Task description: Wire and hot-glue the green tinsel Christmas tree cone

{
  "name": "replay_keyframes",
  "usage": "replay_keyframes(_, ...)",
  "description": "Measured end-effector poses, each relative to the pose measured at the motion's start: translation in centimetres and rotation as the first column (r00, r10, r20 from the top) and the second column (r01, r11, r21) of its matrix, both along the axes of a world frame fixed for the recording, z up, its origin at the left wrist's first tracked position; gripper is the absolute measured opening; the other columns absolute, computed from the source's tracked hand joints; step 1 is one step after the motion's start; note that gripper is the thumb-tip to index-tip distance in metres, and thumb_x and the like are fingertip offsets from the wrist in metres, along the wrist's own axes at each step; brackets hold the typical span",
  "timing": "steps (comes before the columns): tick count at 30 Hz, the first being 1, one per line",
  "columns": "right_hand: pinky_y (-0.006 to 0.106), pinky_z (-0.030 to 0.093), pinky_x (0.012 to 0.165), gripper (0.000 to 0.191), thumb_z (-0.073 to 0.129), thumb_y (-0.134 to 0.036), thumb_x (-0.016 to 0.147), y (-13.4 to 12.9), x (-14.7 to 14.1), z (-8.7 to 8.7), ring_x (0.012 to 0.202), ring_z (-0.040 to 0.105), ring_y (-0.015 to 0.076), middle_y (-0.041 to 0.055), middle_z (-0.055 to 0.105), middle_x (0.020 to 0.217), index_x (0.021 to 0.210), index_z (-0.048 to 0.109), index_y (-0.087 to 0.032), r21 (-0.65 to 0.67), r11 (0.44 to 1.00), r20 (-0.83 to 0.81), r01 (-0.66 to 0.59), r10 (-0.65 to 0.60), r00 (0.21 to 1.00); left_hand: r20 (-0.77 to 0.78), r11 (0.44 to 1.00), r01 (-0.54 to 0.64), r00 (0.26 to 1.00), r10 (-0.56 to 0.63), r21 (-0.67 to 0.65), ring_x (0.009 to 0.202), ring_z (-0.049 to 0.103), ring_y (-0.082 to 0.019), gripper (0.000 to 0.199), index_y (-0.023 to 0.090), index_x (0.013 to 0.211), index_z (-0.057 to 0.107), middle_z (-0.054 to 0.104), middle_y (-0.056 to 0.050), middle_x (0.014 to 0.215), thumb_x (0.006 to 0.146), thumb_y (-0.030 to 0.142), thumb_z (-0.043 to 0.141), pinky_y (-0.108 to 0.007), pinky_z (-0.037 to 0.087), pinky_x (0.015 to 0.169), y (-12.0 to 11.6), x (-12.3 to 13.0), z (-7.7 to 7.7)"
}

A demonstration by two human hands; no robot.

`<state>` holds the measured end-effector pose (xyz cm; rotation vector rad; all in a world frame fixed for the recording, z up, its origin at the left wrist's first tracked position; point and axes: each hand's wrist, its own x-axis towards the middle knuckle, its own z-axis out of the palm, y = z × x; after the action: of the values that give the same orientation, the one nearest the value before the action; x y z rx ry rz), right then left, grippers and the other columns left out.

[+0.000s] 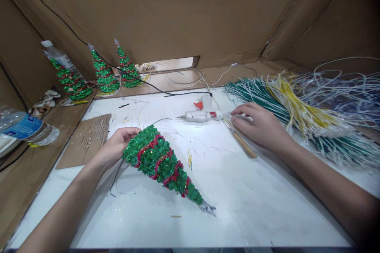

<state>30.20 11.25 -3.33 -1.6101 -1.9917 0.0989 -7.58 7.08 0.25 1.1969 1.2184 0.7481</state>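
Observation:
A green tinsel tree with red garland bands lies tilted, its silvery tip pointing down and to the right. My left hand grips its wide base, the fingertips partly hidden behind it. A white glue gun rests on its side on the white tabletop, nozzle to the left. Beside the gun's rear end is my right hand, its fingers curved around or near a clear glue stick; whether they grip it is unclear. Just below that hand lies a tool with a wooden handle.
Three similar trees stand at the back left near an upright bottle. Another bottle lies at the left by a cardboard piece. Bundles of green, yellow and white strands cover the right. A black cable reaches the gun.

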Motion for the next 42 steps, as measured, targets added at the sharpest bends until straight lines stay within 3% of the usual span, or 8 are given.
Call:
replay_keyframes(23,0.034,0.044,0.083,0.023,0.050,-0.036,0.079,-0.08,-0.16,0.15,0.092,0.059,0.0221,0.0073,0.061,0.098,0.085,0.065,-0.020,-0.031,0.999,-0.002,0.013,-0.013,1.000,-0.009,1.000,0.001,1.000,-0.001,-0.009,0.065,0.064,-0.016,0.032,0.012,0.075,0.067,0.070,-0.004,0.070,0.053,0.028,0.085,-0.024,0.050,0.062,0.00,0.10,0.17)
replay_keyframes(42,0.028,0.040,0.087,0.016,0.053,-0.024,0.084,-0.35,-0.53,0.70,0.095,0.057,0.0176,0.0083,0.061,0.101,0.089,0.066,-0.016,-0.063,0.998,0.028,0.015,-0.013,1.000,-0.023,1.000,-0.007,1.000,0.006,-0.016,0.065,0.063,-0.015,0.032,0.013,0.072,0.063,0.066,-0.002,0.069,0.053,0.029,0.083,-0.024,0.050,0.062,-0.05,0.01,-0.01)
